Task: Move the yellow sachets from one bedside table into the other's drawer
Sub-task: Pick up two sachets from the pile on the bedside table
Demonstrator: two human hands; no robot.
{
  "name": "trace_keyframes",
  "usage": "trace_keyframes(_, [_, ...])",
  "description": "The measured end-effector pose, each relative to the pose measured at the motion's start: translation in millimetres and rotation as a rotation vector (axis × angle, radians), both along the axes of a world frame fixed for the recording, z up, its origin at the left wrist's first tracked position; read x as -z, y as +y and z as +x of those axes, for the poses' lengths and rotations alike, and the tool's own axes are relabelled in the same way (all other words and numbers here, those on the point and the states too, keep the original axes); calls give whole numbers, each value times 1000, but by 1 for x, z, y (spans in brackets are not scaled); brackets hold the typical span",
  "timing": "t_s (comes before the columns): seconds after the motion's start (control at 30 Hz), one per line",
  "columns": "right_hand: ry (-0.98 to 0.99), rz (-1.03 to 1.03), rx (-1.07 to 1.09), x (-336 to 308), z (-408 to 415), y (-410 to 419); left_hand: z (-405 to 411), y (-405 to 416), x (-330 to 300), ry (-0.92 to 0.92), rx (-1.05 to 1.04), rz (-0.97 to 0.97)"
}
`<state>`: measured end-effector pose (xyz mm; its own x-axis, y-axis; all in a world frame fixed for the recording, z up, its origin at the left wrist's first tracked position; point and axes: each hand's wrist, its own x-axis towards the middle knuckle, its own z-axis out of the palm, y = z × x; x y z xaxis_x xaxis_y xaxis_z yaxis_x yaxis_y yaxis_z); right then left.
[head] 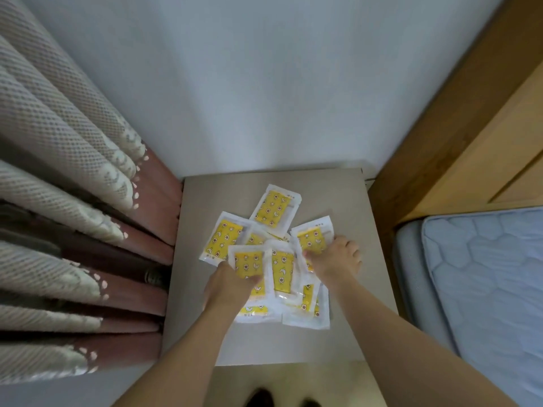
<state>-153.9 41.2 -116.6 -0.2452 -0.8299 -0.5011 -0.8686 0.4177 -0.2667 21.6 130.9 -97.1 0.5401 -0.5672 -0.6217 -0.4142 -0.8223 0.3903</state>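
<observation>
Several yellow sachets [276, 207] with white edges lie in a loose overlapping pile on the grey top of a bedside table [355, 333]. My left hand [232, 284] pinches one sachet [248, 261] at the pile's left front, thumb on top of it. My right hand [338, 258] lies on the right side of the pile, fingers and thumb closing round a sachet [311, 237] there. The sachets under my hands and forearms are partly hidden. No drawer shows in this view.
Folded curtains [67, 201] hang close on the left of the table. A wooden bed frame [458, 148] and a blue quilted mattress [484, 283] stand on the right. A pale wall is behind. My feet show at the bottom edge.
</observation>
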Motion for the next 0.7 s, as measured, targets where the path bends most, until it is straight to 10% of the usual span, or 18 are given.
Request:
trace_keyframes(0.23, [86, -75, 53, -3, -9, 4, -4, 0, -7, 81, -79, -191])
trace_keyframes(0.4, [-314, -29, 213, -26, -15, 10, -10, -1, -34, 187, -136, -293])
trace_keyframes(0.7, [-591, -210, 369, -241, -58, 60, -51, 19, -239, 341, -181, -490])
